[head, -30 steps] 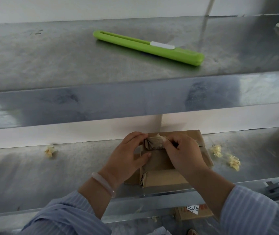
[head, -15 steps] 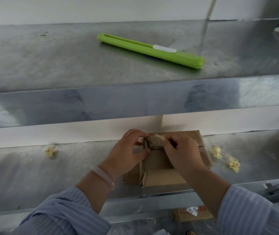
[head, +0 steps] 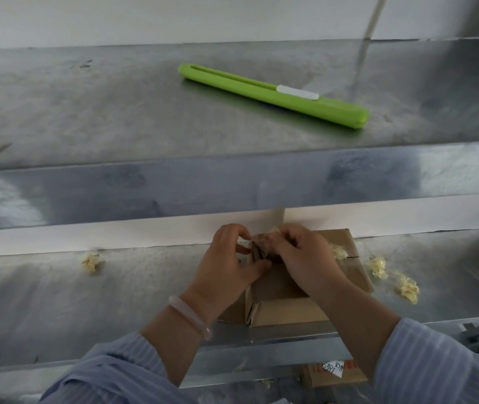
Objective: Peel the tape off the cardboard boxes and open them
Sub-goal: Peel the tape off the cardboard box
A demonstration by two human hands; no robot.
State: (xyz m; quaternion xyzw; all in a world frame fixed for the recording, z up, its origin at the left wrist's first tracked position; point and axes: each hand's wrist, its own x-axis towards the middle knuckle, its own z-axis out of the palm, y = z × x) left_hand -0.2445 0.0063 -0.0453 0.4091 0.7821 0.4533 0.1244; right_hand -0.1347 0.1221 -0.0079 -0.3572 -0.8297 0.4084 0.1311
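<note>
A cardboard box (head: 287, 312) lies in the lower centre of the frame on the lower metal shelf (head: 145, 287), its near edge at the shelf's front lip. Both hands meet over its far end. The left hand (head: 231, 265) has its fingers curled onto the left side of a crumpled wad of tape (head: 263, 243), with the thumb lying on the box top just below it. The right hand (head: 305, 262) pinches the same wad from the right with bent fingers. The wad sits between the two grips, raised just above the box's top face; how much of it is stuck to the cardboard cannot be told. Small balled tape scraps (head: 378, 266) lie on the shelf right of the box, another at left. A green cutter (head: 273, 94) rests on the upper shelf (head: 86, 112).
</note>
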